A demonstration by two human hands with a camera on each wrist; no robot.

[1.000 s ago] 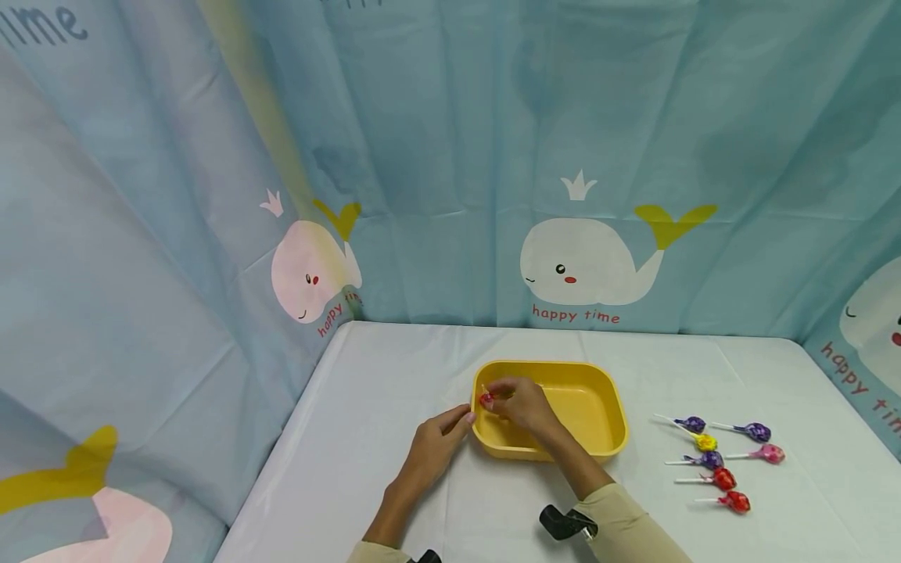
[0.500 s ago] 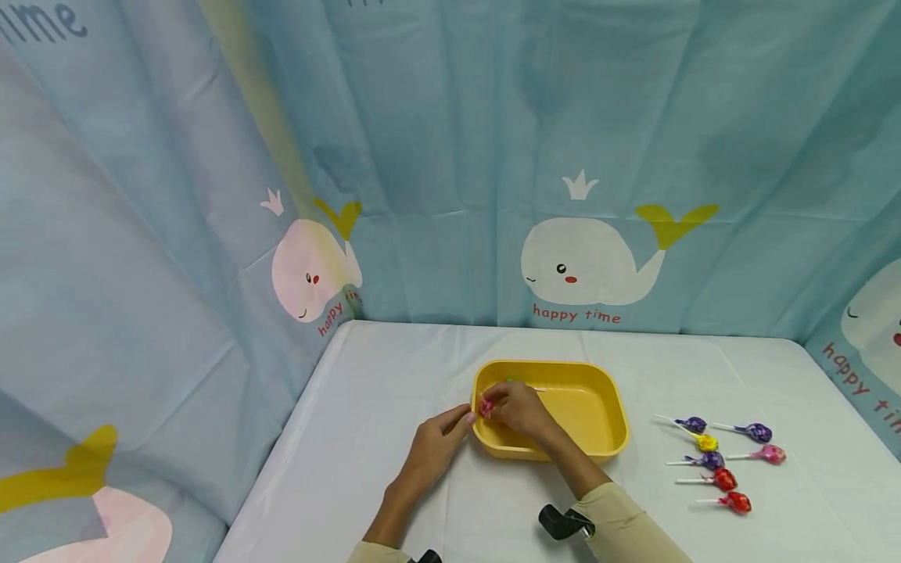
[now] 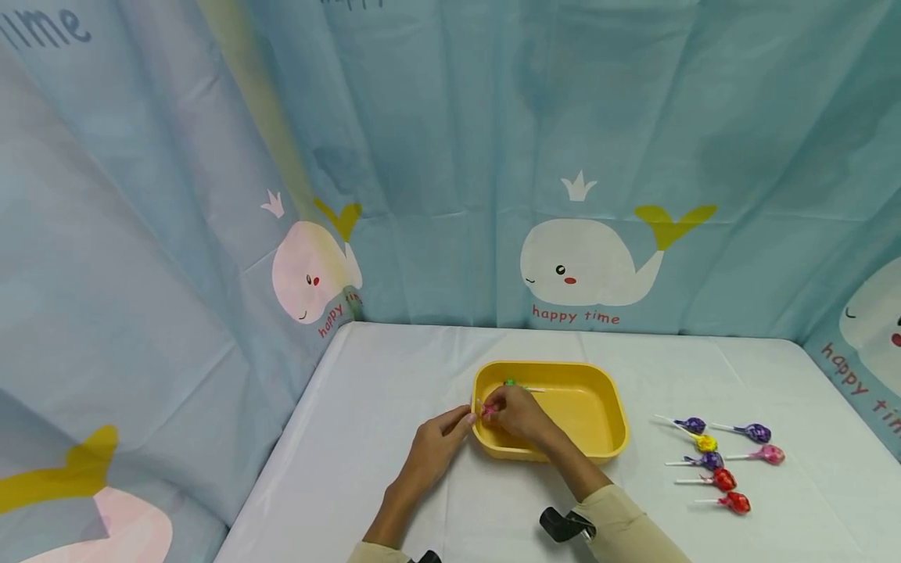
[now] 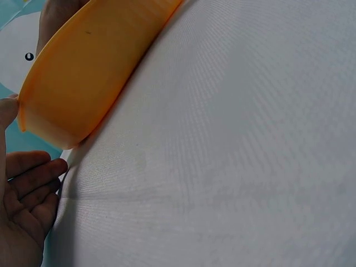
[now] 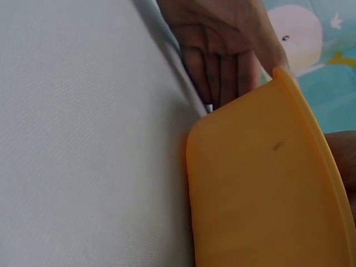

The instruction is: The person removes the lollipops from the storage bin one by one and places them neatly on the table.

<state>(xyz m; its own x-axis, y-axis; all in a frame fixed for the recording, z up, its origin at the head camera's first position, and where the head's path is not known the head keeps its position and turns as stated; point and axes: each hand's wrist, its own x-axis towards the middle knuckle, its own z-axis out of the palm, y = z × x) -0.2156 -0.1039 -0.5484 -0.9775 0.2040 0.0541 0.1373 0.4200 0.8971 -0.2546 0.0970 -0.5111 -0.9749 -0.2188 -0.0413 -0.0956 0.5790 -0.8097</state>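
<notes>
Inside a yellow plastic tray [image 3: 584,446], my right hand [image 3: 517,410] pinches a pink-wrapped lollipop [image 3: 489,410] near the left wall. Its fingers partly cover the candy. Just behind that hand lies a green lollipop [image 3: 510,382], its white stick pointing right. My left hand [image 3: 431,450] is at the tray's left end. In the left wrist view, the left thumb [image 4: 8,111] touches the rim while the other fingers [image 4: 36,181] extend loosely beside the outer wall. The right wrist view shows mostly the tray's outside, with the right hand [image 5: 346,161] partly hidden behind it.
Right of the tray, several lollipops lie on the white tablecloth [image 3: 394,375]: purple [image 3: 757,432], yellow [image 3: 705,442], pink [image 3: 771,453] and red [image 3: 735,502]. A blue whale-print curtain [image 3: 436,258] stands behind the table and along its sides.
My right hand has lowered slightly toward the near left of the tray with the pink lollipop. The green lollipop behind it has come into view. The left hand has stayed put.
</notes>
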